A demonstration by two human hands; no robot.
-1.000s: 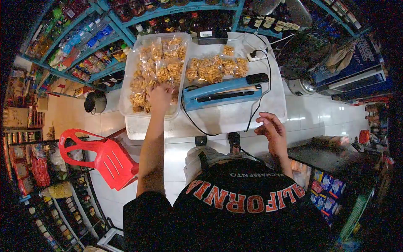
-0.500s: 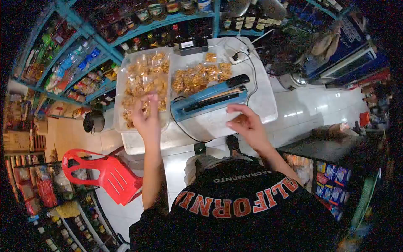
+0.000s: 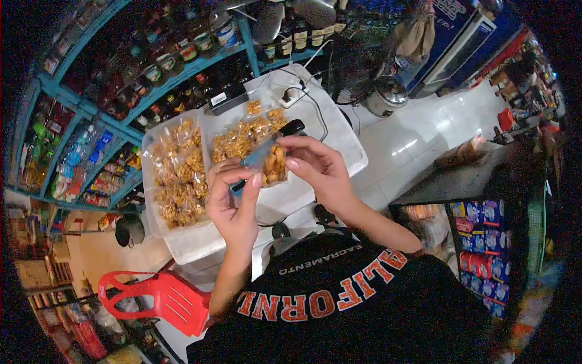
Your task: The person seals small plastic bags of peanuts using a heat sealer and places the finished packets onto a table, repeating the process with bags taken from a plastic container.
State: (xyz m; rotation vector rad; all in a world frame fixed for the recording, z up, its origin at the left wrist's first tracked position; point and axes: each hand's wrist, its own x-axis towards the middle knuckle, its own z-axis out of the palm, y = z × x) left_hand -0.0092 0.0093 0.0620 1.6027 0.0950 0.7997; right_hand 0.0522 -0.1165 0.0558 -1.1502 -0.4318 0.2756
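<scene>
Over the table, both hands hold up a small clear plastic bag of golden-brown snack pieces (image 3: 274,166). My left hand (image 3: 233,203) pinches the bag's left end between thumb and fingers. On the other end, my right hand (image 3: 319,171) closes its thumb and forefinger. Behind the bag lies a blue heat sealer with a black arm (image 3: 293,127), mostly covered by the hands. Left of it, a clear plastic tub (image 3: 147,188) holds many bagged snacks (image 3: 179,203). A pile of similar bags (image 3: 242,134) rests on the table beyond the sealer.
The white table (image 3: 339,145) carries a power strip (image 3: 292,97) with cords and a dark box (image 3: 228,103) at its back. Bottle shelves (image 3: 176,73) stand behind. A red chair (image 3: 173,297) is at lower left, and a shelf of packets (image 3: 482,242) at right.
My hands have come together over the sealer, with the snack bag now visible between them. The view has turned, so the table sits further left and tilted.
</scene>
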